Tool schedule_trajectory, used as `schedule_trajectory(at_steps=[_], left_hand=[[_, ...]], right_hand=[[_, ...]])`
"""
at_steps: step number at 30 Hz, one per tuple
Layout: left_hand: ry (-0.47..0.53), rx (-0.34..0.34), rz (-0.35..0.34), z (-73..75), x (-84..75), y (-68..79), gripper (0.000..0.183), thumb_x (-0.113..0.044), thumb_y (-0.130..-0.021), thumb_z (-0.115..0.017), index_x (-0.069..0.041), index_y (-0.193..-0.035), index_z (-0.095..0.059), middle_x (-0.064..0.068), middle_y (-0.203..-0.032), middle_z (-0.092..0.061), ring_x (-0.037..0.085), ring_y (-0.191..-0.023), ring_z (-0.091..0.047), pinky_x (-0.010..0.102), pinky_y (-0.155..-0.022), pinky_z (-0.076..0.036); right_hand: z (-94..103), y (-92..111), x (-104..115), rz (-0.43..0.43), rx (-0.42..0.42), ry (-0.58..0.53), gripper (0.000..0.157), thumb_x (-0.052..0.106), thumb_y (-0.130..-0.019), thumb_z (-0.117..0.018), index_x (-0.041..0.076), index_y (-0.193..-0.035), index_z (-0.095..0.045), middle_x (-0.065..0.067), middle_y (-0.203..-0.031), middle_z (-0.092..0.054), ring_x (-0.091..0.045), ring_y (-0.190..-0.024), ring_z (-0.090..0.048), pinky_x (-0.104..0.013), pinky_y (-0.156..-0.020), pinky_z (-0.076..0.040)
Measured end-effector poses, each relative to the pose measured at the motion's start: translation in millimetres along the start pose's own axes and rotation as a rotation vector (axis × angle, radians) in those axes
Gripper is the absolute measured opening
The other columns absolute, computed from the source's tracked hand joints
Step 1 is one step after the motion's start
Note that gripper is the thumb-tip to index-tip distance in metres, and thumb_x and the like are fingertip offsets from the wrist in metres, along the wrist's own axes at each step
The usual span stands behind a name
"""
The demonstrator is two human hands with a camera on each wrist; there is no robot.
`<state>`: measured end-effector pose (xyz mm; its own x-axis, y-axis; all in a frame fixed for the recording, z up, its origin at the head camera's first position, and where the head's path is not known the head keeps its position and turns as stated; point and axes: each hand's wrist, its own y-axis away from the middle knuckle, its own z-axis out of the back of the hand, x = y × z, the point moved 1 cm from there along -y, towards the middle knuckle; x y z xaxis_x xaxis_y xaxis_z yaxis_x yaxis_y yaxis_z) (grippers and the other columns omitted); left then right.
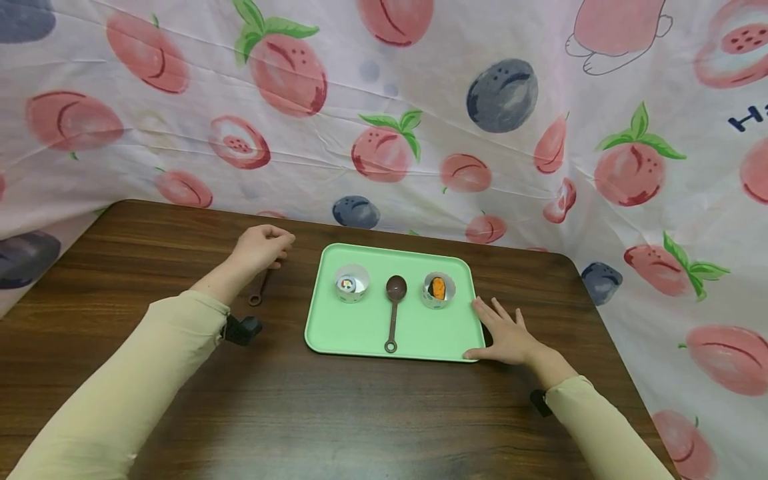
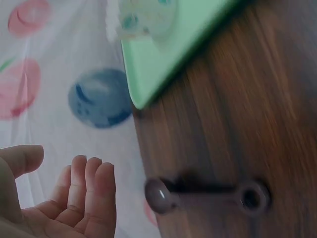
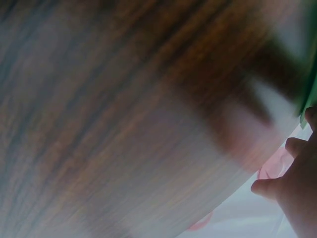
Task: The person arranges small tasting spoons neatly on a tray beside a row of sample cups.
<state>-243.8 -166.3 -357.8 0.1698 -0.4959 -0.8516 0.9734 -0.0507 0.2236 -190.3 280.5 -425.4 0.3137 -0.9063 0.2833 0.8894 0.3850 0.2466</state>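
Note:
My left hand (image 1: 259,250) hovers over the table left of the green tray (image 1: 354,331), above a brown spoon (image 1: 256,291). In the left wrist view that spoon (image 2: 205,198) lies on the wood, apart from the gently bent fingers (image 2: 99,193), and nothing sits between them and the thumb. My right hand (image 1: 510,339) touches the tray's right edge with fingers spread. On the tray, a second brown spoon (image 1: 393,320) lies between two small pale cups. The left cup (image 1: 353,298) holds a round white sushi-like piece (image 1: 346,285); the right cup (image 1: 435,303) has an orange-and-black one (image 1: 439,288).
A dark wooden table (image 1: 288,413) carries everything. Behind it and along its right side hangs a white cloth (image 1: 432,67) printed with peaches and blue fruit. Each wrist wears a black device, such as the left wrist camera (image 1: 242,330).

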Motion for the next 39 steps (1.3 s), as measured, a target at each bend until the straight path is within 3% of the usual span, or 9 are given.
schedule_trajectory(at_steps=[6, 13, 21, 25, 32, 39], left_hand=[[0.008, -0.046, 0.058, 16.9, 19.4, -7.7, 0.056, -0.038, -0.099, -0.037, 0.006, -0.133, -0.042, 0.028, -0.130, -0.050, 0.037, -0.115, -0.053, 0.033, -0.083, -0.056], [-0.048, -0.057, 0.108, 24.4, 40.0, -15.3, 0.055, -0.035, -0.098, -0.038, 0.008, -0.132, -0.044, 0.029, -0.130, -0.050, 0.036, -0.114, -0.053, 0.038, -0.087, -0.056], [-0.146, -0.034, 0.182, 22.2, 56.3, -17.3, 0.053, -0.036, -0.096, -0.043, 0.011, -0.118, -0.056, 0.032, -0.126, -0.048, 0.040, -0.111, -0.053, 0.040, -0.085, -0.056], [-0.119, -0.005, 0.203, 19.2, 59.2, -16.1, 0.052, -0.032, -0.095, -0.044, 0.013, -0.121, -0.053, 0.035, -0.128, -0.046, 0.043, -0.117, -0.050, 0.042, -0.089, -0.055], [-0.102, -0.012, 0.232, 13.0, 68.1, -25.4, 0.041, -0.015, -0.093, -0.051, 0.012, -0.124, -0.049, 0.034, -0.130, -0.046, 0.041, -0.119, -0.050, 0.031, -0.073, -0.059], [-0.044, -0.024, 0.256, 8.9, 68.5, -29.1, 0.041, -0.009, -0.093, -0.052, 0.012, -0.128, -0.047, 0.035, -0.135, -0.037, 0.041, -0.118, -0.049, 0.029, -0.073, -0.059]], right_hand=[[0.7, -1, -2, -0.004, 0.001, -0.003, 0.107, 0.062, -0.073, -0.067, 0.009, -0.151, -0.015, -0.012, -0.157, -0.013, -0.040, -0.143, -0.006, -0.074, -0.106, 0.000], [-0.8, -3, -4, -0.009, 0.000, -0.003, 0.107, 0.062, -0.073, -0.067, 0.010, -0.151, -0.015, -0.010, -0.158, -0.013, -0.039, -0.144, -0.006, -0.074, -0.106, 0.000], [-0.9, -3, -4, -0.010, 0.004, 0.000, 0.107, 0.063, -0.073, -0.067, 0.011, -0.151, -0.014, -0.010, -0.158, -0.013, -0.038, -0.144, -0.006, -0.073, -0.107, 0.001], [0.3, -3, -2, -0.002, 0.005, -0.006, 0.107, 0.062, -0.073, -0.067, 0.010, -0.151, -0.015, -0.011, -0.158, -0.013, -0.039, -0.144, -0.007, -0.074, -0.106, 0.000], [0.0, -3, -1, -0.004, 0.007, -0.021, 0.107, 0.060, -0.073, -0.069, 0.010, -0.151, -0.015, -0.011, -0.157, -0.014, -0.039, -0.144, -0.007, -0.074, -0.106, 0.000], [-0.9, -2, -3, -0.012, 0.003, -0.016, 0.107, 0.060, -0.073, -0.068, 0.011, -0.151, -0.015, -0.011, -0.157, -0.014, -0.038, -0.144, -0.007, -0.073, -0.107, 0.000]])
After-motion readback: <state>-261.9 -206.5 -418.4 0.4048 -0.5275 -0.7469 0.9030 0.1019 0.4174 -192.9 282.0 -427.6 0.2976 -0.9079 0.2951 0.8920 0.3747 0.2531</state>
